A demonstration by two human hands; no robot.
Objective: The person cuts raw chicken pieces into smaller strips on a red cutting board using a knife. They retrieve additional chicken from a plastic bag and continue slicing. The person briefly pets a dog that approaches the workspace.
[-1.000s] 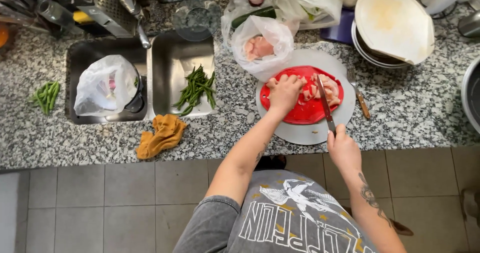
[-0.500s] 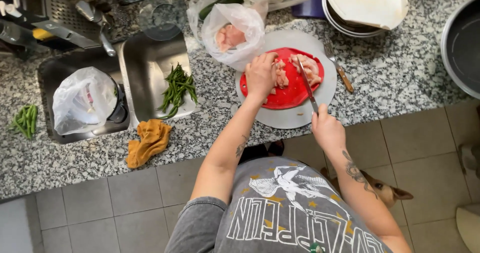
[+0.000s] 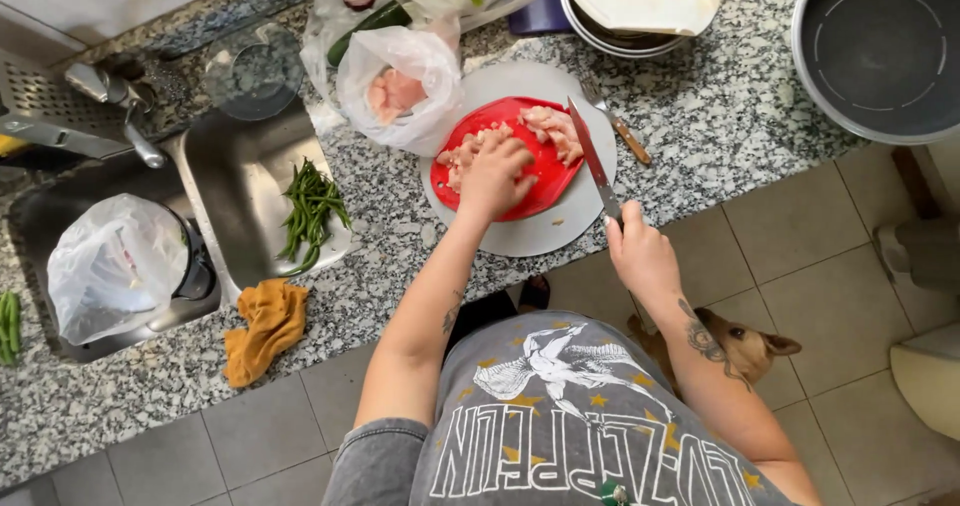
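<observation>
My left hand [image 3: 497, 174] presses down on raw chicken pieces [image 3: 550, 129] lying on a red cutting board [image 3: 546, 179], which sits on a round white board [image 3: 530, 234]. A long kitchen knife [image 3: 593, 159] is gripped by my right hand [image 3: 640, 256] at the handle, its blade angled over the right edge of the red board, apart from the meat. A clear plastic bag with more raw chicken [image 3: 398, 90] lies just left of the boards.
A steel sink [image 3: 250, 191] holds green beans [image 3: 310, 211]; a bag-lined pot [image 3: 115, 266] sits in the left basin. An orange cloth [image 3: 265, 326], a second knife [image 3: 625, 136], stacked plates [image 3: 640, 6] and a large dark pan [image 3: 880, 51] surround the boards. A brown dog [image 3: 735, 351] stands below.
The camera view has shifted. My left hand slid lower on the meat, and my right hand drew the knife off the meat to the board's right edge.
</observation>
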